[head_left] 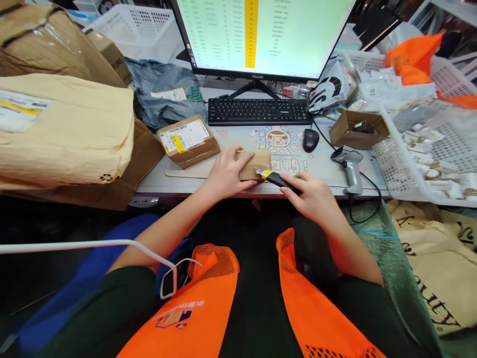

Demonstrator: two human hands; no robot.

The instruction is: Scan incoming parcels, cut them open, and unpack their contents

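Observation:
A small brown cardboard box (pixel 257 161) lies on the printed desk mat (pixel 231 136) near the desk's front edge. My left hand (pixel 228 174) grips its left end, thumb on top and fingers around the side. In my right hand (pixel 311 194) is a black and yellow utility knife (pixel 278 180), its tip at the right part of the box's near side. Whether the blade has gone into the cardboard I cannot tell. Just left of my left hand sits a larger taped carton (pixel 189 141) with a white and yellow label.
Behind the mat are a keyboard (pixel 259 111) and a monitor (pixel 261 35). A mouse (pixel 310 140), a barcode scanner (pixel 350 169) and an open small carton (pixel 357 130) lie to the right, beside a white basket (pixel 400 171) of rolls. Large parcels (pixel 67 129) crowd the left.

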